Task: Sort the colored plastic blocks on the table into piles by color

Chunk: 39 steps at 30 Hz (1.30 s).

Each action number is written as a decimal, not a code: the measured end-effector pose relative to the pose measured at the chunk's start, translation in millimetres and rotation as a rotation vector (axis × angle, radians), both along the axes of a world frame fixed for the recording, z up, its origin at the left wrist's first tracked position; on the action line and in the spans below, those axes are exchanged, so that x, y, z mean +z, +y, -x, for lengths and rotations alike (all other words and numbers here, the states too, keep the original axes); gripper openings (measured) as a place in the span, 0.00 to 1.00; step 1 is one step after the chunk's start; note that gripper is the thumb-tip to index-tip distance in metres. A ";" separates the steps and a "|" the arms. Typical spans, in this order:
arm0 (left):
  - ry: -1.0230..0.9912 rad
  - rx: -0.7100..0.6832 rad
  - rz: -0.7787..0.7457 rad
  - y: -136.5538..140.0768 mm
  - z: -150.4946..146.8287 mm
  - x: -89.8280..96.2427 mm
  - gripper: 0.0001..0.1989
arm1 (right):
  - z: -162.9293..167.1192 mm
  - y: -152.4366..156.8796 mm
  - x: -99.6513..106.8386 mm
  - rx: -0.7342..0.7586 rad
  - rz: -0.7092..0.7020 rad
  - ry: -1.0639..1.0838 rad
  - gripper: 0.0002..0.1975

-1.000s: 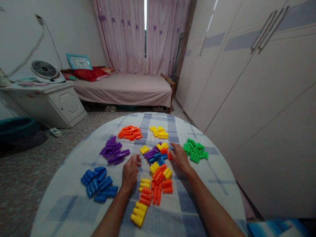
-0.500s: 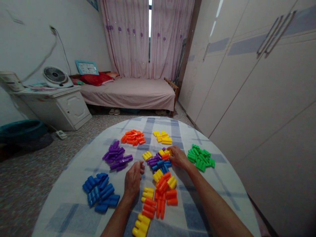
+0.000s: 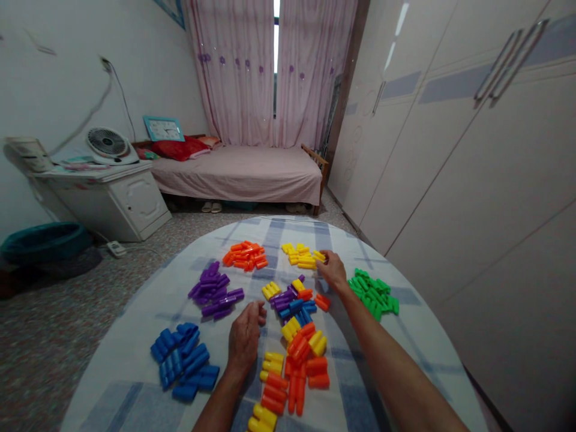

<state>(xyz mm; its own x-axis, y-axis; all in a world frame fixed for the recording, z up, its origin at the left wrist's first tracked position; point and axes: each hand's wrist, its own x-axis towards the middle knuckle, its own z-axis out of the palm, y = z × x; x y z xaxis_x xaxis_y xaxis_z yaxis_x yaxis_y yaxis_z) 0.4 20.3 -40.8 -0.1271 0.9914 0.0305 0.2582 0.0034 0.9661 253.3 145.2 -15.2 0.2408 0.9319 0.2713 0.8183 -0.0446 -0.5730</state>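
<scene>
The person's right hand is closed with its fingertips on a yellow piece, which it pinches at the right edge of the yellow pile, on the far part of the table. The left hand lies low over the tablecloth, its fingers loosely bent; the palm is turned from the view, so it cannot be told whether something is inside. Between the two hands, and nearest to the left fingers, is a mixed group of purple, blue, yellow and orange pieces, with a single orange piece just beside its right side. Nearer to the person, to the right of the left forearm, orange and yellow pieces form a bigger cluster. Around these are separate piles: the green pile beside the right forearm, the orange pile at the far left, the purple pile and the blue pile left of the left hand. Beyond the table stand a bed, and, on a white cabinet, a fan.
</scene>
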 end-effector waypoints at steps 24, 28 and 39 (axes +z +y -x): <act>0.018 0.010 -0.021 -0.9 -2.6 2.0 0.26 | 47.3 -44.1 21.8 0.370 0.166 -0.227 0.18; 0.022 -0.002 -0.028 -0.2 -1.5 0.2 0.26 | 57.7 -49.8 11.3 0.317 0.175 -0.269 0.17; 0.039 -0.004 0.002 -1.2 -3.2 5.7 0.25 | 34.0 -18.6 13.6 0.238 0.088 -0.088 0.17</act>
<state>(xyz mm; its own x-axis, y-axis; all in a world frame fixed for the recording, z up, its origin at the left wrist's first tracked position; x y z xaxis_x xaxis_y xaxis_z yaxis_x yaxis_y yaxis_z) 3.5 19.1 -35.1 -0.1217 0.9920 0.0338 0.2955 0.0037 0.9553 219.3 126.6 -1.6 -0.0086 0.9803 0.1972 0.8584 0.1084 -0.5013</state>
